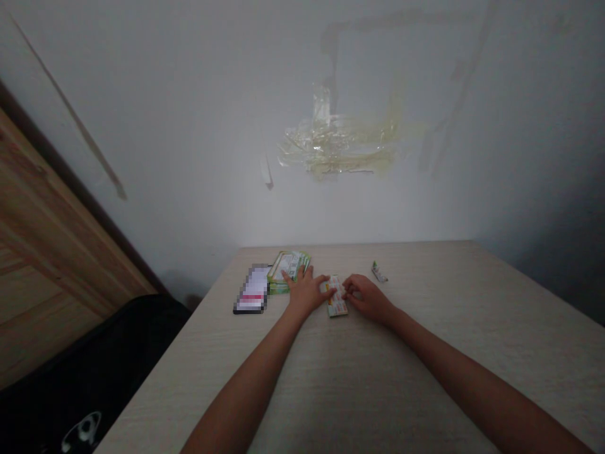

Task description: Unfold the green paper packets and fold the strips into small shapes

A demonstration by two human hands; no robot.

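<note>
A small flat printed pack (337,306), white with orange and yellow print, lies on the table between my hands. My left hand (305,293) has its fingers spread; the thumb and index finger reach to the pack's left side, and the other fingers extend by a stack of green-and-white printed cards or packets (286,268). My right hand (368,299) is closed, with curled fingertips at the pack's right edge. Exactly how the fingertips grip it is too small to make out.
A phone (252,290) with a blurred-out screen lies left of the stack. A small crumpled wrapper (379,272) sits beyond my right hand. The wooden table (425,265) meets a wall with old clear tape (338,148). Black fabric (118,353) hangs at the left beside wooden boards (42,252).
</note>
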